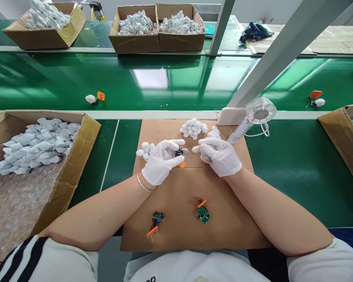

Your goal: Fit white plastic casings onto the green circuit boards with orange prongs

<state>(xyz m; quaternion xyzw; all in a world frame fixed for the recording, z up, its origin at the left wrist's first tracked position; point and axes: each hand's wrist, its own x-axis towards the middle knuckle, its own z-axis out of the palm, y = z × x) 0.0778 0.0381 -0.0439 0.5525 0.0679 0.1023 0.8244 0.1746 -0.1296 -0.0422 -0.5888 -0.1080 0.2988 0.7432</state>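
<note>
Gloved in white, my left hand [160, 163] pinches a small circuit board assembly [179, 152] with an orange plate [182, 165] below it. Just to its right, my right hand [222, 157] has its fingers pressed together; what lies in them, if anything, is hidden. The hands are apart, over a brown cardboard sheet [176, 196]. Small white plastic pieces lie beyond them in a middle pile [193, 128], a right pile [214, 132] and a left pile [145, 150]. Nearer my body are two circuit boards with orange plates, one left [158, 216], one right [203, 214].
A clear handheld fan [260, 111] stands behind my right hand. Cardboard boxes flank the bench, left [69, 168] and right [344, 137]; the left holds many white pieces. Assemblies lie on the green belt [117, 82]. A slanted metal post [270, 58] rises at right.
</note>
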